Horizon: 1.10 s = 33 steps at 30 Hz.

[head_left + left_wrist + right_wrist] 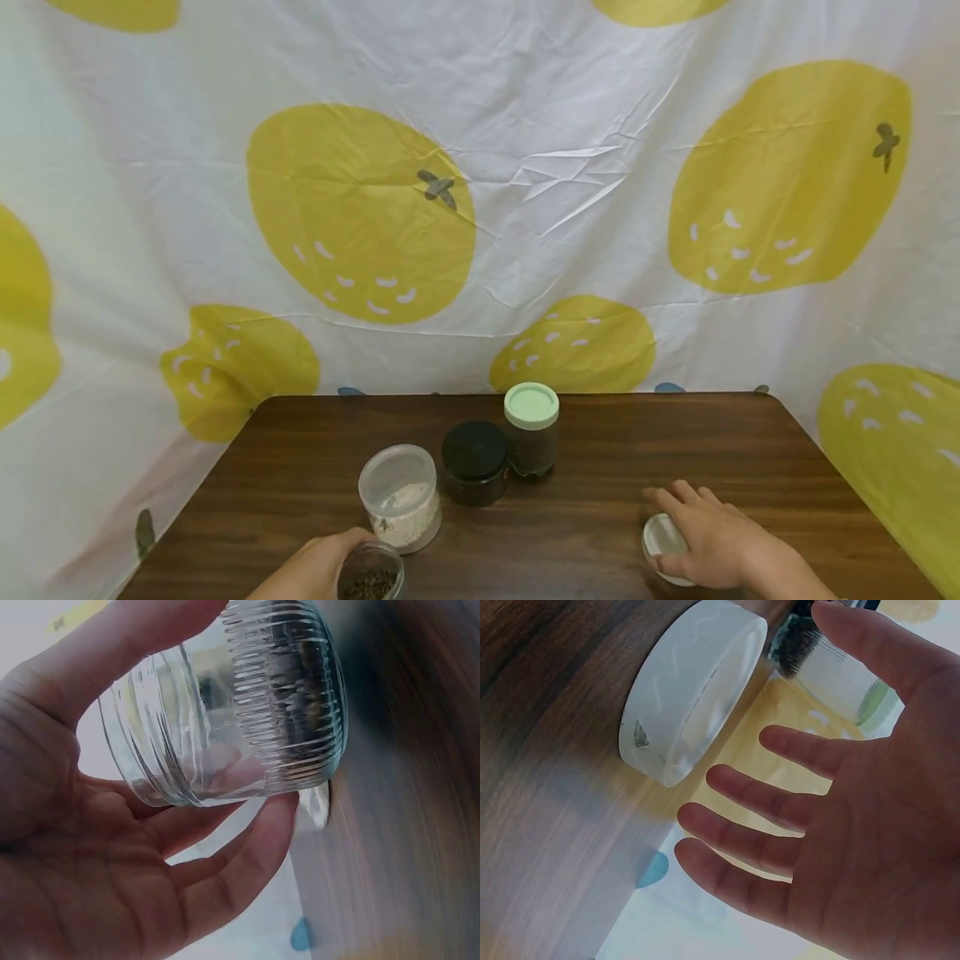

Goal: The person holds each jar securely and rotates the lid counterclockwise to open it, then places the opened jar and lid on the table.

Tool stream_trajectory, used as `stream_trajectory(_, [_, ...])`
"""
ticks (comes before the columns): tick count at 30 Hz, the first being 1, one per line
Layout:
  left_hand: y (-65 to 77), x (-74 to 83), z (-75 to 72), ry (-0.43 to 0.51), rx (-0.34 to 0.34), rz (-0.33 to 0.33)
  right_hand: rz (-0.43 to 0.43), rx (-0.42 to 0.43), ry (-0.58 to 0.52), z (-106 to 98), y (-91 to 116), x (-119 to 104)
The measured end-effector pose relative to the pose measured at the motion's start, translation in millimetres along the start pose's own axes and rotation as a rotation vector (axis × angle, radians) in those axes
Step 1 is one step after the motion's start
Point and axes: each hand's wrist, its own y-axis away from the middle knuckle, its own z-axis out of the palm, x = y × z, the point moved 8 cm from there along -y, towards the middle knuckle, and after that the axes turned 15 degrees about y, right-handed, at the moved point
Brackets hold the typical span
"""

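My left hand (pixel 324 567) grips an uncovered ribbed glass jar (pixel 217 712) at the table's near left. Dark granules (pixel 371 586) cover the jar's bottom. In the left wrist view the thumb lies over one side of the glass and the fingers curl under the other. At the near right, my right hand (pixel 712 537) is over a white lid (pixel 663 546) lying on the wood. The right wrist view shows a gap between its spread fingers (pixel 742 840) and the lid, which lies with its hollow side up.
Close beyond the left hand stands a clear tub (pixel 401 500) of pale flakes. Beside it are a black-lidded jar (pixel 476 462) and a taller jar with a light green lid (pixel 532 429). The brown table (pixel 600 500) ends at a lemon-patterned cloth (pixel 570 208).
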Motion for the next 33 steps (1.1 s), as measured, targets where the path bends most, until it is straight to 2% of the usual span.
stream_trajectory(2, [16.9,32.3,-7.5,0.039,0.023,-0.024,0.003,-0.008,-0.002,0,0,0])
stream_trajectory(4, [30.5,66.2,-13.4,0.036,0.05,-0.016,0.001,-0.004,0.001,-1,0,0])
stream_trajectory(5, [34.5,76.9,-15.8,0.045,0.061,-0.01,-0.001,0.002,0.003,-1,0,0])
stream_trajectory(7, [38.5,85.6,-20.7,0.03,0.087,-0.01,-0.004,0.01,0.002,-3,1,-1])
stream_trajectory(9, [37.6,81.1,-24.7,0.011,0.12,-0.031,-0.007,0.02,0.005,-5,2,-2])
stream_trajectory(11, [35.9,72.8,-28.4,0.006,0.165,-0.096,-0.009,0.028,0.008,-7,3,-3])
stream_trajectory(14, [34.8,68.3,-33.5,-0.023,0.257,-0.179,-0.007,0.044,0.024,-10,4,-4])
stream_trajectory(19, [33.2,65.7,-40.1,-0.035,0.359,-0.238,-0.001,0.049,0.027,-11,5,-4])
stream_trajectory(23, [33.1,65.1,-44.5,-0.053,0.406,-0.242,0.0,0.039,0.014,-10,6,-4])
stream_trajectory(28, [33.4,68.2,-49.2,-0.104,0.458,-0.207,-0.005,0.064,0.026,-11,8,-6])
stream_trajectory(33, [33.5,69.6,-46.6,-0.073,0.441,-0.228,0.0,0.015,-0.006,-7,7,-4])
